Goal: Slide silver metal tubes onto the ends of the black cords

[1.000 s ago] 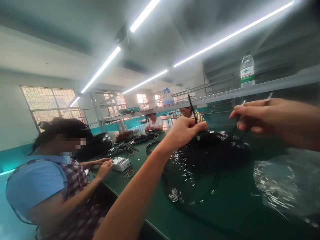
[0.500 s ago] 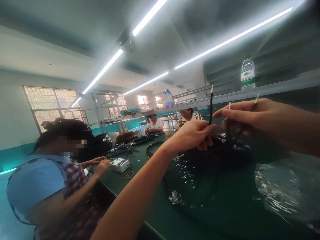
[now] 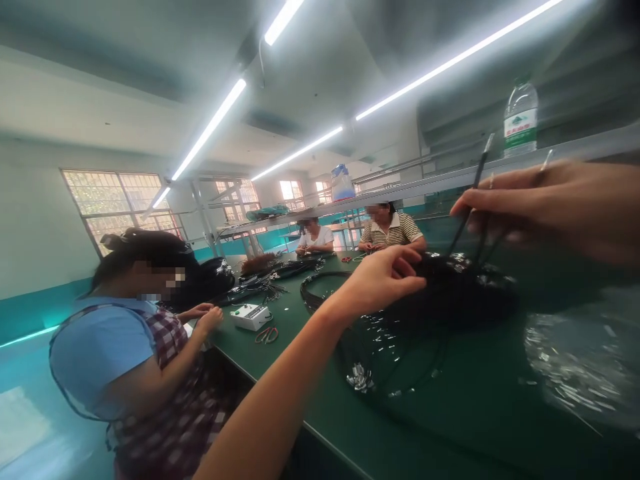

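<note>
My right hand point(image 3: 545, 203) is closed on black cables point(image 3: 473, 193) with pale metallic tips. Three tips stick up between its fingers, and the cables run down toward a dark heap. My left hand point(image 3: 387, 280) is beside that heap of black cables point(image 3: 450, 293), its thumb and curled fingers apart with nothing visible between them. Bright metal ends point(image 3: 359, 378) of a cable bundle lie on the green table point(image 3: 450, 413), nearer to me than the heap.
A clear plastic bag point(image 3: 575, 363) with small shiny parts lies at the right. A bottle point(image 3: 521, 120) stands on the shelf point(image 3: 440, 177). At the left, a co-worker point(image 3: 115, 353) sits by a white box point(image 3: 251, 317) and red-handled tool point(image 3: 267, 335). Two more people sit across the table.
The black cable that stood in my left hand is now in my right hand with the others. My left hand has let go of it. The view has shifted slightly.
</note>
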Available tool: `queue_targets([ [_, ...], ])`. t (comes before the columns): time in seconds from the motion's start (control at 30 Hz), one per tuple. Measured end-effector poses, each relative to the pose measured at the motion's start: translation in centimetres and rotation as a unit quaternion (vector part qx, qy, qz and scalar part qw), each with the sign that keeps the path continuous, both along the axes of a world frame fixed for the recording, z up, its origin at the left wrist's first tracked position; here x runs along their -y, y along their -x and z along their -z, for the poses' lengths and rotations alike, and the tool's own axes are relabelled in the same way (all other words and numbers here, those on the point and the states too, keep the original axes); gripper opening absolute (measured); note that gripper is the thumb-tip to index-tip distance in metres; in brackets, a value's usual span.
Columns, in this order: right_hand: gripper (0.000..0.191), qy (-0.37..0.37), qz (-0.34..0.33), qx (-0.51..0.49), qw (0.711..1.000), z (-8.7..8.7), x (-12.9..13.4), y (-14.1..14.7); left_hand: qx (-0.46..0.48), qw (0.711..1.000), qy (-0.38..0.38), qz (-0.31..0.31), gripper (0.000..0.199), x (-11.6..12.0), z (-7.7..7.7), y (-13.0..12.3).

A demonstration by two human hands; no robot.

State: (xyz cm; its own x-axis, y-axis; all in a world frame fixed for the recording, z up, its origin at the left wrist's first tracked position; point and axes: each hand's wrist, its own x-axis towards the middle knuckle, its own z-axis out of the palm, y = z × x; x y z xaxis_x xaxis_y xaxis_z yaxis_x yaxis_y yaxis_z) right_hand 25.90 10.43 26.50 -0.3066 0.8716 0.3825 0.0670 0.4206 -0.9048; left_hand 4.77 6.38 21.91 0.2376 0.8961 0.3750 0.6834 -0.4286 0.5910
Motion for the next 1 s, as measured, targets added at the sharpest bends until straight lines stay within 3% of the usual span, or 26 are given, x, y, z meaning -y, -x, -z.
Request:
queue_targets([
  [0.17, 0.016, -0.083, -0.009, -0.008, 0.996, 0.0, -0.8, -0.3, -0.11, 0.985, 0.129, -0.012, 0.035, 0.1, 6.6, 3.8],
  [0.3, 0.014, -0.11, 0.028, -0.006, 0.994, -0.3, -0.4, 0.3, -0.114, 0.982, 0.146, -0.028, 0.022, 0.8, 12.5, 5.1],
  [0.43, 0.019, -0.111, 0.05, -0.014, 0.992, -0.5, -0.6, 0.7, -0.126, 0.983, 0.124, -0.055, 0.009, 1.3, 16.0, 5.6],
  [0.6, 0.024, -0.089, 0.057, -0.019, 0.994, -0.3, -1.6, 0.5, -0.126, 0.981, 0.12, -0.085, 0.012, 1.5, 17.1, 6.7],
  [0.73, 0.019, -0.08, 0.056, -0.032, 0.995, -0.3, -1.2, 0.8, -0.094, 0.984, 0.147, -0.04, 0.026, 1.3, 17.3, 6.5],
  [0.9, 0.019, -0.089, 0.054, -0.04, 0.994, -0.1, -1.5, 0.7, -0.139, 0.979, 0.143, -0.041, 0.011, 0.8, 17.4, 6.9],
  [1.0, 0.021, -0.075, 0.064, -0.041, 0.994, 0.0, -1.7, 0.3, -0.163, 0.975, 0.146, -0.051, 0.017, 0.7, 17.1, 7.8],
])
